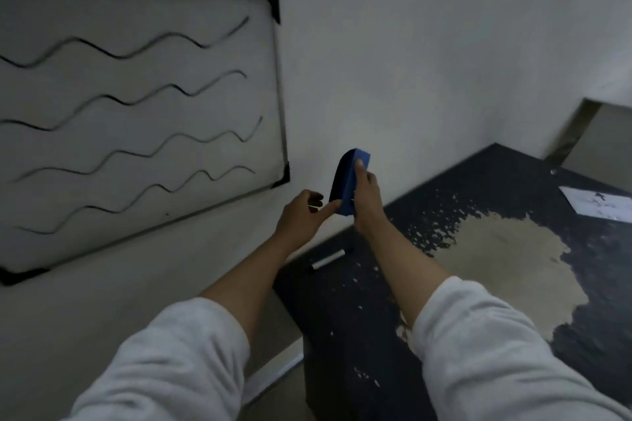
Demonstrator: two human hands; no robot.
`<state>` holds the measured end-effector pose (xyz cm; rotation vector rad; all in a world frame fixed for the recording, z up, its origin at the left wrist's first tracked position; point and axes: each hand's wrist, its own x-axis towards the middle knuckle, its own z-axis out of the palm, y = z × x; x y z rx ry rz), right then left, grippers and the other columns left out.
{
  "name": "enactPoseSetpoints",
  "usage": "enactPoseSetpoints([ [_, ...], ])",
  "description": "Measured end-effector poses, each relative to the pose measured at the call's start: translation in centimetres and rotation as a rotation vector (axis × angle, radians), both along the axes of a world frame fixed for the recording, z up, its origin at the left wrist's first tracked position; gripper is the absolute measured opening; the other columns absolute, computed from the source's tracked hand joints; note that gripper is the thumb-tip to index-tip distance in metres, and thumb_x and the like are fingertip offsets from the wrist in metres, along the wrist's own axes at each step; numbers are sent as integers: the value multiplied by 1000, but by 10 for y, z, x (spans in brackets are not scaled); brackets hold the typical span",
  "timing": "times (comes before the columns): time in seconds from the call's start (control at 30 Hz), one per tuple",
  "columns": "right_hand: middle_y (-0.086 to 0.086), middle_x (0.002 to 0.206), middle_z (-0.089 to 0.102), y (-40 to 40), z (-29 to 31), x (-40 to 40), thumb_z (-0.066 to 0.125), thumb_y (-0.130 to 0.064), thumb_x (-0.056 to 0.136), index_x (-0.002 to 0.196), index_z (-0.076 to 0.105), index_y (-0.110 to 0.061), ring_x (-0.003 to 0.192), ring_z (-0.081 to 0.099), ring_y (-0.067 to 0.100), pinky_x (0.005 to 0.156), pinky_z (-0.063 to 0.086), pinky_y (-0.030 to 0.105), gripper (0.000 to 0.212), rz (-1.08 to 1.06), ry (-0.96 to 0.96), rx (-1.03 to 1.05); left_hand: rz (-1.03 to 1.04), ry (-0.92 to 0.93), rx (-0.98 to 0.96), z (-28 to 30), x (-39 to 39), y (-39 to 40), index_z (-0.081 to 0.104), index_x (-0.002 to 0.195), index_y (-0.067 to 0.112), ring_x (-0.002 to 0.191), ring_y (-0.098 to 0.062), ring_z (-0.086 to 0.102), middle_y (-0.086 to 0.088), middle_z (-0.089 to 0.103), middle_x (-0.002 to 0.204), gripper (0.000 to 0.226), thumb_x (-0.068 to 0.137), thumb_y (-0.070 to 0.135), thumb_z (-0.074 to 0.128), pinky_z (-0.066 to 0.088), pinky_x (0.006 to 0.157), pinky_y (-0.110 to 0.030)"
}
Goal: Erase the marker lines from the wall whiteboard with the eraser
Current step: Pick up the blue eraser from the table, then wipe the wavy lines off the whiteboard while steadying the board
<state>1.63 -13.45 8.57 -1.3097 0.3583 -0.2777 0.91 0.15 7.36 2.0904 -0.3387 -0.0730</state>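
Observation:
A wall whiteboard (143, 27) with black corner caps hangs at the left, tilted in view. Several wavy black marker lines (136, 97) run across it. A blue eraser (349, 181) with a dark felt face stands upright in the air, right of the board's lower right corner. My right hand (367, 196) grips it from the right side, thumb on its top. My left hand (304, 214) touches the eraser's lower end with a fingertip, the other fingers curled. The eraser is apart from the board.
A dark worn table (342, 318) with a large bare tan patch (506, 263) stands below my hands against the wall. A marker (327, 259) lies on it near the wall. A white paper (596, 203) lies at its far right.

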Motion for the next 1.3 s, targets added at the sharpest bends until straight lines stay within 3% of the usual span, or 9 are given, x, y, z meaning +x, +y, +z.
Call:
enactPoseSetpoints([
  [0.23,-2,99,53,56,133,3,44,-47,96,125,44,-12,88,53,14,63,43,21,45,11,-399,-203,155,-603,100,104,-13,78,56,112,22,91,-6,54,6,58,106,42,84,54,60,47,79,-24],
  [0.43,-6,103,57,141,211,-16,48,-35,98,130,44,-14,87,55,3,64,45,11,39,147,-702,-371,382,-1070,288,184,-41,175,58,111,10,93,-13,52,-5,58,105,47,85,49,59,46,74,-25],
  [0.53,1,115,58,187,227,-24,54,-34,95,132,42,-14,93,57,9,72,47,19,44,162,-832,-531,506,-1258,456,212,-59,230,55,112,6,97,-22,49,-11,57,107,55,82,51,61,46,79,-33],
  [0.73,6,118,55,260,228,-39,64,-41,85,134,42,-14,98,56,21,71,50,32,60,99,-1141,-1079,615,-1232,782,230,-95,331,40,136,6,124,-26,39,-13,42,141,102,64,76,54,29,103,-40],
  [0.87,9,108,58,290,225,-30,58,-47,82,133,45,-13,91,55,26,72,47,39,62,-153,-1223,-1402,648,-1105,984,228,-101,372,27,146,1,140,-28,27,-13,26,154,121,61,85,44,18,116,-48],
  [1.03,9,106,58,327,196,-31,60,-47,80,130,44,-17,89,52,25,71,41,35,60,-400,-1021,-1171,619,-1053,1135,216,-90,391,23,148,-1,144,-30,18,-15,20,156,135,49,81,65,14,116,-54],
  [1.17,10,107,61,333,171,-26,70,-44,75,129,42,-18,84,55,27,70,42,37,66,-393,-1252,-1530,594,-1093,1200,210,-82,400,23,148,-1,144,-31,19,-15,21,156,136,48,81,66,17,114,-57],
  [1.23,11,108,61,324,172,-19,74,-42,73,129,45,-17,87,56,28,70,44,37,68,-475,-1093,-1361,595,-1099,1213,211,-80,401,23,148,0,144,-31,19,-15,21,156,137,46,81,67,15,114,-56],
  [1.3,11,110,60,326,172,-21,73,-44,75,129,46,-17,92,55,28,71,46,38,66,-556,-797,-983,599,-1097,1225,210,-79,401,22,148,0,144,-30,18,-14,20,156,139,45,81,67,14,115,-55],
])
